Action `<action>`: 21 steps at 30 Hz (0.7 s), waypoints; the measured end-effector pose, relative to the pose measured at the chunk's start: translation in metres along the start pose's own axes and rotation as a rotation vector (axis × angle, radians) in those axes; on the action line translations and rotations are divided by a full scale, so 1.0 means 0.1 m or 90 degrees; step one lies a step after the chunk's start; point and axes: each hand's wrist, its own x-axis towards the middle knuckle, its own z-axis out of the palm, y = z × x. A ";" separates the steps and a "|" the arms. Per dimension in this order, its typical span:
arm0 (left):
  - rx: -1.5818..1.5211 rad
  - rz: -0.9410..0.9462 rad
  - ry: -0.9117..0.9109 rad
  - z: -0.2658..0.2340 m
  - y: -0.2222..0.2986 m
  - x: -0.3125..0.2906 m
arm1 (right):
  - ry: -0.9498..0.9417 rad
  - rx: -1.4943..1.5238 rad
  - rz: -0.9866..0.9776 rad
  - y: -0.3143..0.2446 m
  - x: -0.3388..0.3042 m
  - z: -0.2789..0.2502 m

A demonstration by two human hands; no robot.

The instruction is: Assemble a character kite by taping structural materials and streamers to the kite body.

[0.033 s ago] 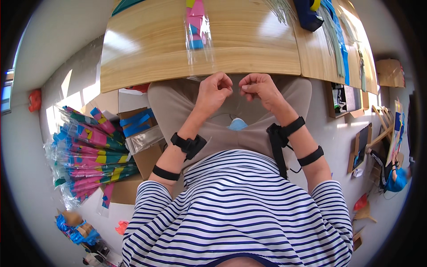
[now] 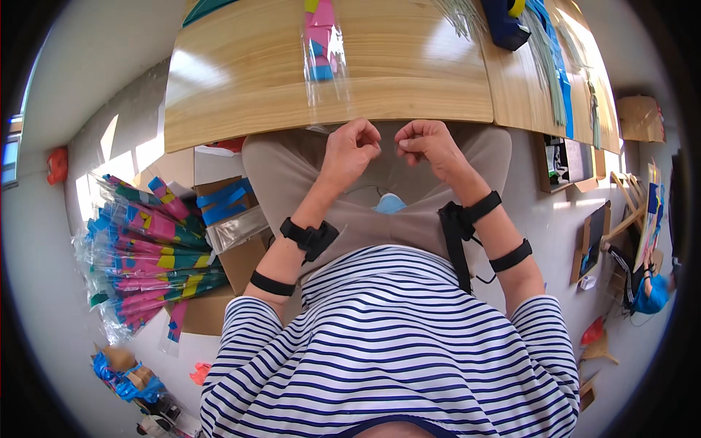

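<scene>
Over my lap, just off the table's front edge, my left hand (image 2: 351,152) is closed in a pinch. Facing it across a small gap is my right hand (image 2: 427,149), its thumb and fingers also pinched together. Whatever they hold, if anything, is too thin or clear to make out. Beyond the left hand a long clear plastic sleeve (image 2: 314,98) lies on the wooden table (image 2: 241,87), its near end at the edge. Inside its far part are folded pink, blue and yellow pieces (image 2: 321,40).
A navy tape dispenser (image 2: 505,33) stands at the table's far right, near pale thin strands (image 2: 548,80) and a blue strip (image 2: 561,80). Left of my legs, many filled colourful sleeves (image 2: 153,248) are heaped by a cardboard box (image 2: 241,263). Another person (image 2: 652,296) is at the far right.
The gap between my hands has widened very slightly as my right hand shifted a little to the right. Everything else looks the same.
</scene>
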 end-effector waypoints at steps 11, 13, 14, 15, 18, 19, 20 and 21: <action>-0.126 -0.077 -0.045 0.14 0.03 0.08 | -0.002 -0.007 -0.020 0.04 -0.01 0.01; -0.156 -0.089 -0.046 0.17 0.02 0.09 | 0.004 0.002 -0.018 0.07 0.00 0.04; -0.160 -0.092 -0.043 0.17 -0.02 0.09 | 0.005 0.013 -0.023 0.07 0.00 0.03; -0.163 -0.095 -0.040 0.16 -0.01 0.09 | 0.006 0.025 -0.028 0.07 -0.01 0.01; -0.092 -0.109 -0.031 0.14 0.03 0.06 | 0.011 0.030 -0.022 0.07 -0.02 -0.07; -0.079 -0.109 -0.030 0.13 0.01 0.06 | 0.014 0.027 -0.016 0.07 -0.03 -0.09; -0.066 -0.109 -0.028 0.13 -0.02 0.06 | 0.021 0.014 -0.021 0.08 -0.03 -0.13; -0.053 -0.109 -0.025 0.13 -0.04 0.06 | 0.027 0.002 -0.025 0.08 -0.03 -0.15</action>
